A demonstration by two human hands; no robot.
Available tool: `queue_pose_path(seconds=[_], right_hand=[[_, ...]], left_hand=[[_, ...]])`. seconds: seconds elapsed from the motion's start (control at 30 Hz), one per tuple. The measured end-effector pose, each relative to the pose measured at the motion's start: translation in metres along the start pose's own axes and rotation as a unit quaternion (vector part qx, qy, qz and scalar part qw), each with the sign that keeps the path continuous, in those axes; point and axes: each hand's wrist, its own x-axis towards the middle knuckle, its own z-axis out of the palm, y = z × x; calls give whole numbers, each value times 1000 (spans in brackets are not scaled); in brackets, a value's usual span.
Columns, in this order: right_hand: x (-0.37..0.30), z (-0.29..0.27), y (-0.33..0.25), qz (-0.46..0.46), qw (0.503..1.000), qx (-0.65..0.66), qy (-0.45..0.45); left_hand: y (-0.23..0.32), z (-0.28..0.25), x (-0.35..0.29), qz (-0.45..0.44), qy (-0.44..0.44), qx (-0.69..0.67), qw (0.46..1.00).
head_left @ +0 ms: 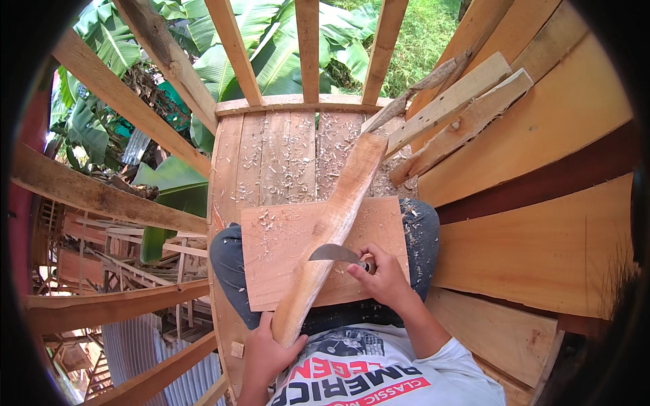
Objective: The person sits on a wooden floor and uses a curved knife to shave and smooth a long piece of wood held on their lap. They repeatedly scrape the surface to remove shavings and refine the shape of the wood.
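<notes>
A long, partly shaved piece of wood runs slantwise from my waist up over a flat board on my lap. My left hand is wrapped round its near end. In my right hand is a curved carving knife, gripped by its short handle, most of which my fingers hide. The blade points left and lies across the wood at about its middle. Pale shaved faces show along the wood's right side. Small shavings lie on the board's upper left.
Shavings litter the plank floor ahead. Rough wood offcuts lean at the far right, by a plank wall. Wooden railing slats stand in front and on the left, with banana leaves beyond. My bent knees flank the board.
</notes>
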Motion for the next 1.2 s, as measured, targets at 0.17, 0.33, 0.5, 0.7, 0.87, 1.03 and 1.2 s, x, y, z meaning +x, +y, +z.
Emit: queue_pose_path(seconds=[0.17,0.33,0.5,0.7,0.87,1.03,1.2], right_hand=[[-11,24,-13,-89,972,218,-18],[-17,-3,-36,-18,935,341,-96],[-31,-11,-43,-67,896,415,-142],[-45,-21,-40,-135,921,347,-114],[-48,-43,-42,-101,958,263,-54],[-46,-68,-24,-162,961,224,22],[-33,-75,-27,-259,946,-5,196]], left_hand=[[8,11,-5,101,41,0,994],[5,7,4,157,-68,-82,982],[16,0,23,203,-311,-288,883],[29,18,35,108,-573,-514,629],[37,17,25,115,-469,-405,776],[36,9,25,126,-420,-368,820],[28,2,18,75,-434,-386,810]])
